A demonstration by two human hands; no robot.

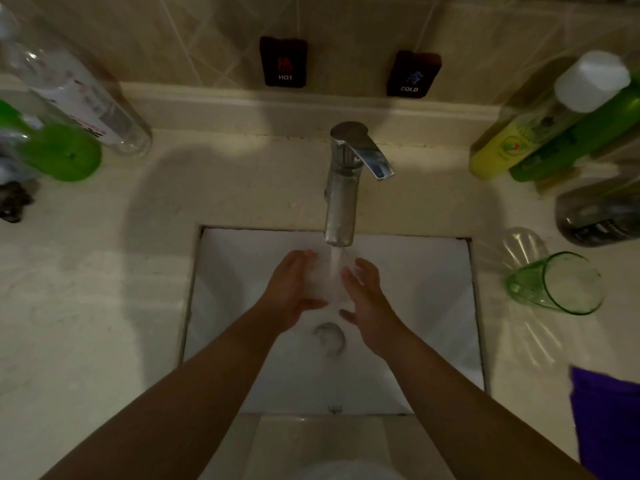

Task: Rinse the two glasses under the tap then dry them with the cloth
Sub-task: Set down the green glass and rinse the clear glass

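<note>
Hands (294, 285) around smooth clear glass (329, 282)

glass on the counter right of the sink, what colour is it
Green glass, seen in the head view.

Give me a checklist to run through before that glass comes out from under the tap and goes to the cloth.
1. Water reaching the clear glass: ok, stream lands on it.
2. Hold: ok, left hand and right hand cup its sides.
3. Inside fully rinsed: cannot tell, blurred by water.
4. Green glass upright on the counter: ok.
5. Purple cloth near the right hand: ok.
6. Tap turned off: not ok, running.
</note>
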